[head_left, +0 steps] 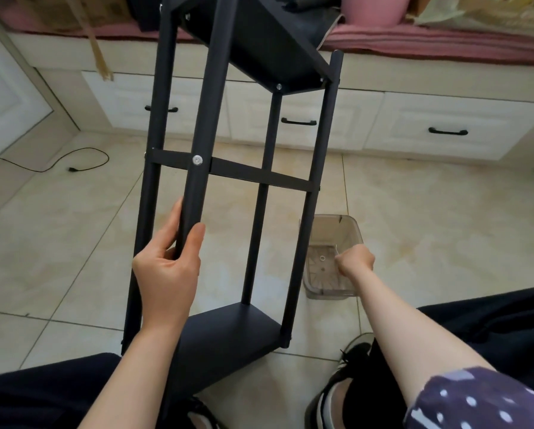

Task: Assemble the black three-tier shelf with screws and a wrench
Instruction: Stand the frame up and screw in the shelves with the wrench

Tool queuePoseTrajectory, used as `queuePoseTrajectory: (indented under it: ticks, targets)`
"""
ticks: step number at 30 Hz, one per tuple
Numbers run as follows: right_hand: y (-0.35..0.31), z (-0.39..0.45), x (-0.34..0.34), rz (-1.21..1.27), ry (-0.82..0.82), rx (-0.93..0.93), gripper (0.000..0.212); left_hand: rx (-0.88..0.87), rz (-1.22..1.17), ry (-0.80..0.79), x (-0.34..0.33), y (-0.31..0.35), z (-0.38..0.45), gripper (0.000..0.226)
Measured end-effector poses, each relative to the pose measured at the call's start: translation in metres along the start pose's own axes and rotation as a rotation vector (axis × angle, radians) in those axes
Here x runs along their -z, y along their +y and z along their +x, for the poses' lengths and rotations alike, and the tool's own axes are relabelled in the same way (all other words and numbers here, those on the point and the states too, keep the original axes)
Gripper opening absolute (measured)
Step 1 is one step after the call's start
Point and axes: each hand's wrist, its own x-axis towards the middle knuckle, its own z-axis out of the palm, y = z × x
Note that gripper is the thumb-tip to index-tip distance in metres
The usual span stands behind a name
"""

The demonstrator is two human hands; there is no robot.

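The black three-tier shelf (259,178) stands tilted on the tiled floor in front of me, its posts joined to three black boards by silver screws (197,160). My left hand (166,261) is wrapped around the nearest post below the middle board. My right hand (355,260) is closed over the clear plastic box (350,227) to the right of the shelf, pinching a thin silver wrench whose tip shows above the fingers. A small washer (322,258) lies on the box's bottom.
White drawers with black handles (448,131) run along the wall behind the shelf. A black cable (73,164) lies on the floor at the left. My legs and shoes (349,394) are at the bottom edge.
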Motion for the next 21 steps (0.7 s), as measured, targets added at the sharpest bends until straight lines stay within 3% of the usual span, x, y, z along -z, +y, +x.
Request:
queuePoseTrajectory:
  ticks: [7,11,14,16,21]
  targets:
    - [0.0,0.014,0.008,-0.006,-0.036,0.086,0.033,0.003,-0.015,-0.01,-0.001,0.002,-0.002,0.043]
    - [-0.034,0.001,0.021,0.745,0.023,0.16,0.025,0.027,-0.031,-0.013,-0.003,0.005,-0.005,0.047]
    - [-0.083,-0.017,0.047,0.982,-0.031,0.267,0.033,0.044,-0.031,-0.028,-0.004,0.007,-0.006,0.051]
    - [-0.11,-0.024,0.062,1.002,-0.108,0.311,0.036,0.034,-0.018,-0.046,-0.005,0.007,-0.009,0.05]
    - [-0.129,-0.022,0.08,0.776,-0.206,0.24,0.05,-0.003,-0.021,-0.051,-0.004,0.008,-0.013,0.044]
